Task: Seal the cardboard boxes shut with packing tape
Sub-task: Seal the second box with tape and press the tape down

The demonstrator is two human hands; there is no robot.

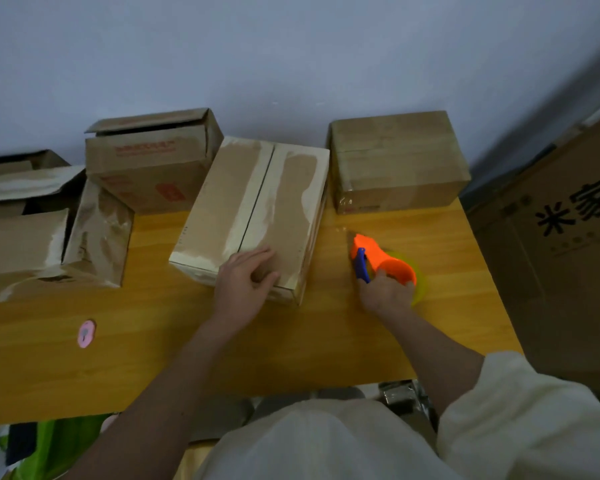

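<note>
A long cardboard box [257, 206] with closed flaps and a centre seam lies in the middle of the wooden table [153, 341]. My left hand [245, 282] rests on its near end, fingers loosely bent over the top. To the right, my right hand [385, 292] grips an orange tape dispenser [378, 259] with a blue lever and a yellowish tape roll, which sits on the table. A closed box [395, 157] stands at the back right.
An open-flapped box [153, 157] with red print stands at the back left. More torn, open boxes [32, 233] crowd the left edge. A small pink round object [86, 333] lies near the front left. A large printed carton [561, 237] stands right of the table.
</note>
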